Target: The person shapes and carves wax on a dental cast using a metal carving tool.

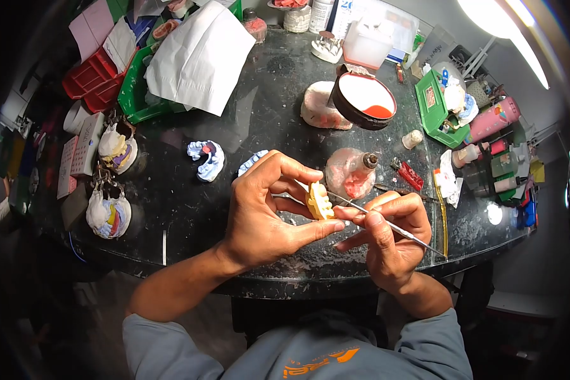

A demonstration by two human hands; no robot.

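Note:
Between the thumb and fingers of my left hand point(266, 206) is a small yellow dental model point(319, 201), held up over the near part of the bench. My right hand point(389, 237) grips a thin metal dental carver point(402, 233) like a pen. The carver's tip reaches the right side of the model; whether it touches cannot be made out. Just behind the hands stands a burner point(351, 172) in a pink-stained, rounded base with a metal nozzle. A pale blue dental cast point(253, 161) lies partly hidden behind my left hand.
Another blue cast point(206, 159) lies to the left, near two articulators with mounted casts point(109, 212). A round container of red wax point(365, 98) stands beyond the burner. Green bins point(133, 95) fill the back left; a green box point(434, 107) and pink bottle point(495, 119) stand right.

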